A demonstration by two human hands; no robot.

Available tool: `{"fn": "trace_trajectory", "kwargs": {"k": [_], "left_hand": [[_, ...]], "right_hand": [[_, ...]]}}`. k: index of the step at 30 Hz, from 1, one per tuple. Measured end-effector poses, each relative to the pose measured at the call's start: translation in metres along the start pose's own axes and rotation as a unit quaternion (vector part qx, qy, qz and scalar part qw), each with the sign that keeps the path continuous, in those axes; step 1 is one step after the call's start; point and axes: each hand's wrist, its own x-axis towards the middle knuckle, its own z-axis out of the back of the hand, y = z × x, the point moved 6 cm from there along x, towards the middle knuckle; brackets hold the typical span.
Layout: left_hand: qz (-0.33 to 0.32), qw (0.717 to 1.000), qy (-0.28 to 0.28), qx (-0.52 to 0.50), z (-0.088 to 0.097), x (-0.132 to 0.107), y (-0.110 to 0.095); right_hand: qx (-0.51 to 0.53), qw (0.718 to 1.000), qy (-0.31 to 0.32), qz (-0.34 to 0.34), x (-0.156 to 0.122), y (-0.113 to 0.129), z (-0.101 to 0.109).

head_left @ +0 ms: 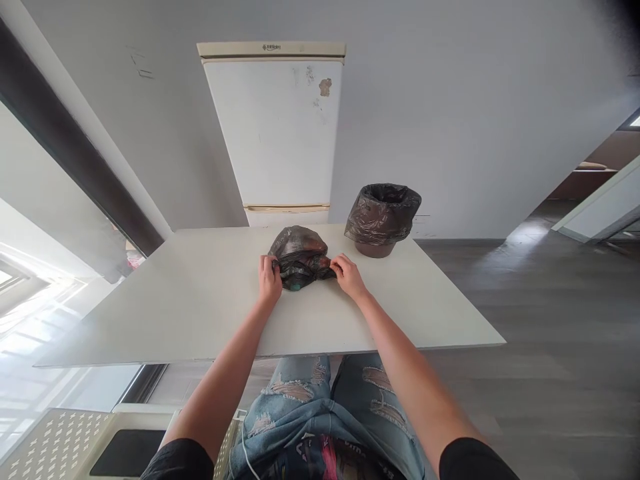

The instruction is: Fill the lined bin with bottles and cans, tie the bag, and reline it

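Note:
A dark, crumpled plastic bag (299, 257) with something inside lies on the white table (200, 300), near its far middle. My left hand (269, 280) pinches the bag's left edge with closed fingers. On the bag's right edge, the fingers of my right hand (349, 275) are closed too. Both hands rest on the tabletop, one on each side of the bag.
A small bin lined with a dark plastic bag (383, 217) stands on the table's far right. A white fridge (277, 133) stands against the wall behind the table. Grey floor lies to the right. A perforated white chair seat (55, 440) is at the lower left.

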Motion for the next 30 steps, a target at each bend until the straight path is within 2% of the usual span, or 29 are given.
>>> {"fn": "trace_trajectory", "kwargs": {"k": [4, 9, 13, 17, 19, 20, 23, 25, 26, 28, 30], "left_hand": [[0.067, 0.991, -0.114, -0.028, 0.017, 0.004, 0.018], [0.168, 0.953, -0.240, -0.074, 0.034, 0.006, 0.053], [0.224, 0.928, -0.267, -0.130, 0.035, 0.004, 0.070], [0.235, 0.925, -0.246, -0.167, 0.029, 0.005, 0.068], [0.233, 0.930, -0.225, -0.172, 0.024, 0.005, 0.064], [0.233, 0.933, -0.214, -0.173, 0.023, 0.005, 0.063], [0.238, 0.938, -0.186, -0.170, 0.018, 0.005, 0.062], [0.244, 0.940, -0.173, -0.166, 0.017, 0.005, 0.062], [0.246, 0.941, -0.166, -0.163, 0.017, 0.005, 0.062], [0.246, 0.944, -0.152, -0.157, 0.016, 0.005, 0.062], [0.243, 0.948, -0.137, -0.151, 0.014, 0.005, 0.059]], "right_hand": [[-0.023, 0.995, -0.085, -0.055, 0.002, -0.014, 0.012], [-0.051, 0.976, -0.169, -0.127, -0.003, -0.034, 0.021], [-0.069, 0.963, -0.212, -0.154, -0.008, -0.037, 0.030], [-0.083, 0.964, -0.223, -0.122, -0.007, -0.016, 0.038], [-0.072, 0.976, -0.195, -0.063, -0.005, 0.004, 0.035], [-0.058, 0.985, -0.158, -0.023, -0.004, 0.015, 0.029], [-0.009, 0.995, 0.023, 0.095, -0.007, 0.046, -0.005], [-0.002, 0.981, 0.127, 0.148, -0.013, 0.058, -0.028], [-0.008, 0.974, 0.154, 0.163, -0.015, 0.061, -0.036], [-0.024, 0.972, 0.158, 0.171, -0.014, 0.061, -0.044], [-0.038, 0.981, 0.114, 0.154, -0.009, 0.056, -0.041]]}}
